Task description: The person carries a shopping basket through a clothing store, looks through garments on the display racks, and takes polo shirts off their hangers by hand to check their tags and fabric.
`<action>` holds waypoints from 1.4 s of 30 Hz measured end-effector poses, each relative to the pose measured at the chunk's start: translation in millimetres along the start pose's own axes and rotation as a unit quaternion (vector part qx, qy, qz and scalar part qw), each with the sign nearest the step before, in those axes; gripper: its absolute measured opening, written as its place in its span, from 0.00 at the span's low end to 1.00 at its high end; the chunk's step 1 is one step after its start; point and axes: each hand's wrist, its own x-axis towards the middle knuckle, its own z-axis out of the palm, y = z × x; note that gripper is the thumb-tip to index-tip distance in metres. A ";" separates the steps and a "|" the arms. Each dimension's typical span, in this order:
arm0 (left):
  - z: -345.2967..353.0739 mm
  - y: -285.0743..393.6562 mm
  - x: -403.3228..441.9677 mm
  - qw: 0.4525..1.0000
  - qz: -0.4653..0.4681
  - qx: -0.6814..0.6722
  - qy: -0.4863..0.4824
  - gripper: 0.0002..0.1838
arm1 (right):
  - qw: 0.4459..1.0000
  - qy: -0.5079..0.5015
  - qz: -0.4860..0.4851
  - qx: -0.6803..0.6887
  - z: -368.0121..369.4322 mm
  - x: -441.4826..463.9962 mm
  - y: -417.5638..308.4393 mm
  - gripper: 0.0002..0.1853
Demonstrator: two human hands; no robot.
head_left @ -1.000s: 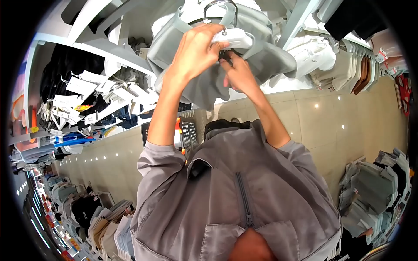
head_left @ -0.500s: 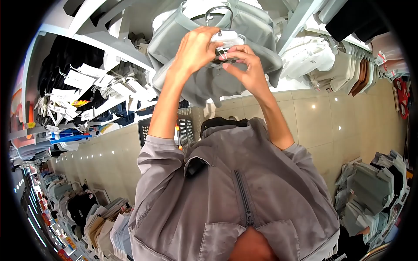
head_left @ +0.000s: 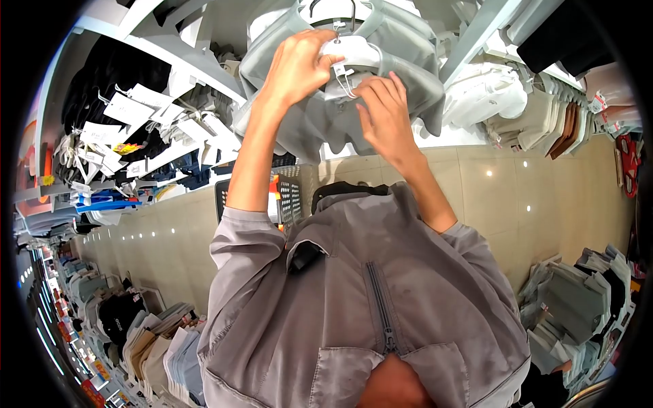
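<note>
You are gripping the white hanger of the grey fabric garment with your left hand, while your loosely open right hand is touching the thin white looped string outside the neckline.

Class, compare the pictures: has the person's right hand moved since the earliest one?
Yes. The right hand has shifted to the right, bringing its fingers closer to the slanting white shelf post.
</note>
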 end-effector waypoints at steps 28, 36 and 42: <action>-6.2 28.9 7.3 0.998 -0.027 -0.063 0.008 0.16 | 0.880 0.092 0.227 0.408 -49.0 17.3 -5.6 0.08; 7.1 24.2 10.7 0.996 -0.029 -0.083 -0.001 0.18 | 0.710 0.049 0.373 0.595 -45.7 17.4 17.6 0.13; 4.8 23.2 11.7 0.989 -0.112 -0.093 -0.030 0.18 | 0.607 -0.050 0.440 0.660 -20.1 -24.7 10.8 0.14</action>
